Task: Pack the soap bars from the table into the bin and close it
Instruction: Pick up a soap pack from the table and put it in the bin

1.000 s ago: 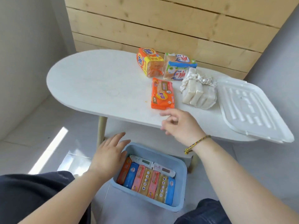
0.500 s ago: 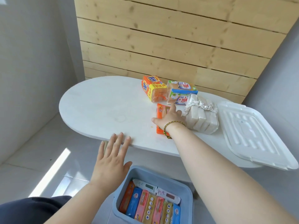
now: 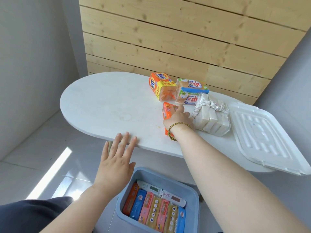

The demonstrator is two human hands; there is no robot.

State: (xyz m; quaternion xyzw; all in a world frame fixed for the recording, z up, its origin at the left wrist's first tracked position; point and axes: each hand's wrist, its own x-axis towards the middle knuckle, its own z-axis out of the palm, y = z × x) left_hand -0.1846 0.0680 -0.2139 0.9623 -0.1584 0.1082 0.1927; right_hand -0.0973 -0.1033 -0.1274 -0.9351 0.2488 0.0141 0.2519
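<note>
Right hand (image 3: 178, 117) fingers curled down over orange soap pack (image 3: 168, 109) flat on table (image 3: 104, 105), grip not clear, left hand (image 3: 114, 163) spread loose over near table edge, bin (image 3: 191, 199) below holding soap row, lid (image 3: 262, 137) far right on table

Pretty plain room: the back wall (image 3: 185, 36) is pale knotty wood planks laid horizontally with dark gaps between them, and smooth light grey walls close it in on the left (image 3: 33, 64) and on the right (image 3: 289, 78). A white oval counter (image 3: 104, 105) stands just in front of the planks, with a bit of a pale leg showing under its near edge. The floor (image 3: 33, 165) is glossy grey tile with a bright slanted strip of sunlight (image 3: 50, 172) across it.
</note>
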